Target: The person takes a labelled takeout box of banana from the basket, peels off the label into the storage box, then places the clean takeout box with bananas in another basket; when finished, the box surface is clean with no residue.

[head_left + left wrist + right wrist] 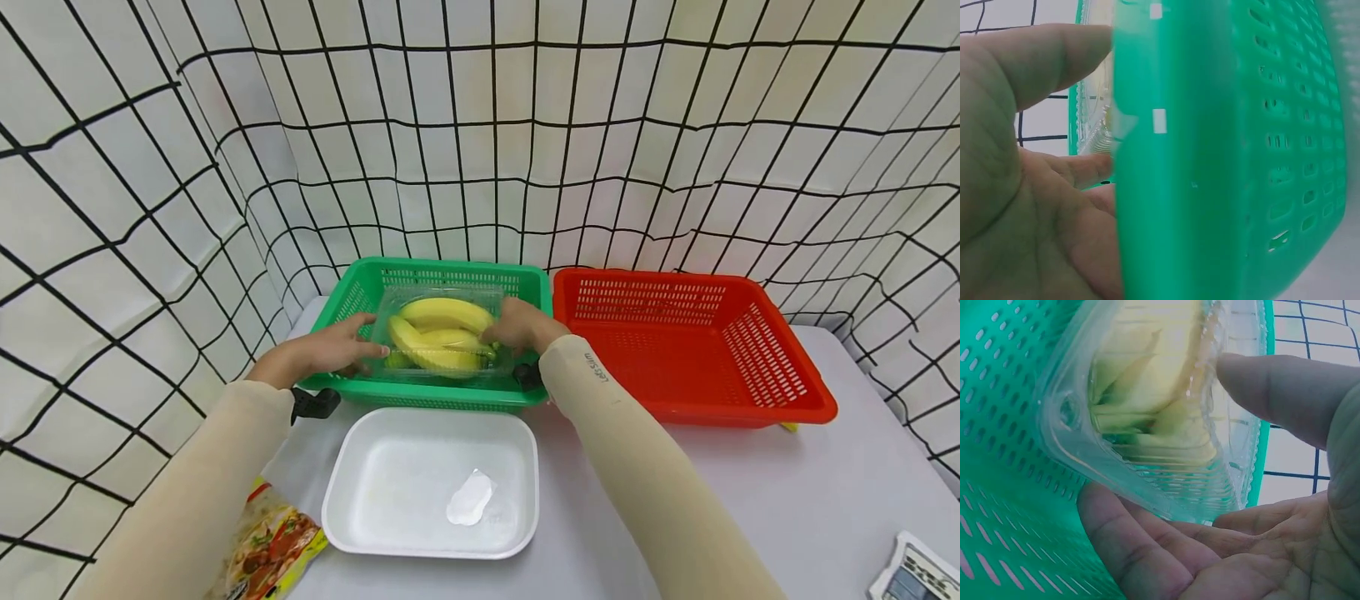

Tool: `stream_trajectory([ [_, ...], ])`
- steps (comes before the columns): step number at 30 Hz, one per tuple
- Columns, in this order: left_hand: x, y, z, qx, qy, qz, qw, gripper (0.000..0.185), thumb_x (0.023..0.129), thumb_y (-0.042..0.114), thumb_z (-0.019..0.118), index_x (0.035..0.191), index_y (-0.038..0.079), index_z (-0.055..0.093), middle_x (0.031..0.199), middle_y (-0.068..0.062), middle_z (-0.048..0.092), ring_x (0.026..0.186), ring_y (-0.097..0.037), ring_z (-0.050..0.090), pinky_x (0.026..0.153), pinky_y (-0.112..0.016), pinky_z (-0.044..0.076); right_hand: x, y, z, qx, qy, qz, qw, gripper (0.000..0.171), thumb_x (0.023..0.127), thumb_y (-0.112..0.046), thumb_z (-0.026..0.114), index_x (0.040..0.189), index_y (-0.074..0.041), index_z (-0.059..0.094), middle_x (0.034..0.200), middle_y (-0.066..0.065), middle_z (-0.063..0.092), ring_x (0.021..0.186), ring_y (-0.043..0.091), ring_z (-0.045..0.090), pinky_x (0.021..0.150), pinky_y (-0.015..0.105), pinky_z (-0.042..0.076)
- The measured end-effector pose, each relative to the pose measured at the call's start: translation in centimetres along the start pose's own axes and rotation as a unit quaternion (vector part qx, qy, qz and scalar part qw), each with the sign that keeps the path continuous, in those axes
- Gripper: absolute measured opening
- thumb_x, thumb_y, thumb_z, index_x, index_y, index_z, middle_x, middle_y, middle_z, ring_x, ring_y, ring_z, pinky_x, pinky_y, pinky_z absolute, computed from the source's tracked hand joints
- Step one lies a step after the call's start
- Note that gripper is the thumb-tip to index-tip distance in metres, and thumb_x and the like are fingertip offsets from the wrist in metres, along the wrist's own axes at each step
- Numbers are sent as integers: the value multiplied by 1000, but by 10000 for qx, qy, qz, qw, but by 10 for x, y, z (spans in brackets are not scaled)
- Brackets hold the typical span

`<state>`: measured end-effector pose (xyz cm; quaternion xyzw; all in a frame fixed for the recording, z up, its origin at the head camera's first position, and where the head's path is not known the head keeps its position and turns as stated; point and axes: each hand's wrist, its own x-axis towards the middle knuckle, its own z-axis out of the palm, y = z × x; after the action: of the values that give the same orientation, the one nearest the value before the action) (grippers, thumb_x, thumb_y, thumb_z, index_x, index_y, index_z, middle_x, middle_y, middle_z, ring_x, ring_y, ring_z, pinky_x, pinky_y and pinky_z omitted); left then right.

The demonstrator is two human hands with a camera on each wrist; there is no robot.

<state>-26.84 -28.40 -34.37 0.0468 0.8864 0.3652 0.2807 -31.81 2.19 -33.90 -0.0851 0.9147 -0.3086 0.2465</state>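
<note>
Both hands are grasping a clear clamshell box of bananas (442,337) inside the green basket (360,287), left hand (330,350) wrapped on its left end, right hand (521,327) on its right end, with the white tray (397,492) just in front of the basket.

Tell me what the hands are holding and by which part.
Both hold the clear plastic box of bananas inside the green basket: left hand at its left end, right hand at its right end.
</note>
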Motion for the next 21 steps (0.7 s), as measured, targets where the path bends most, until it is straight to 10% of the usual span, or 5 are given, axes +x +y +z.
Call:
stream_trajectory([
  [6, 1, 4, 2, 39, 114, 91, 9999, 90, 108, 37, 53, 165, 1, -7, 158, -39, 33, 132, -55, 53, 110, -66, 42, -6, 1, -1, 41, 14, -53, 10000, 83, 99, -34, 71, 159, 1, 27, 151, 16, 46, 105, 29, 59, 96, 41, 55],
  [12, -2, 14, 3, 736, 787, 346, 9936, 89, 108, 45, 51, 164, -4, 1, 166, -37, 13, 152, -55, 18, 119, -71, 25, -13, 0, -3, 244, 182, -258, 9992, 90, 101, -38, 65, 167, -5, 13, 172, 12, 24, 151, 30, 33, 124, 51, 30],
  [21, -9, 41, 9, 1478, 1364, 970, 9747, 89, 108, 55, 47, 166, 0, 7, 171, -27, 9, 157, -49, 10, 123, -68, 16, -43, 8, -19, 118, 793, -933, 9924, 89, 102, -43, 64, 168, -14, 13, 172, 9, 24, 156, 32, 28, 123, 56, 30],
])
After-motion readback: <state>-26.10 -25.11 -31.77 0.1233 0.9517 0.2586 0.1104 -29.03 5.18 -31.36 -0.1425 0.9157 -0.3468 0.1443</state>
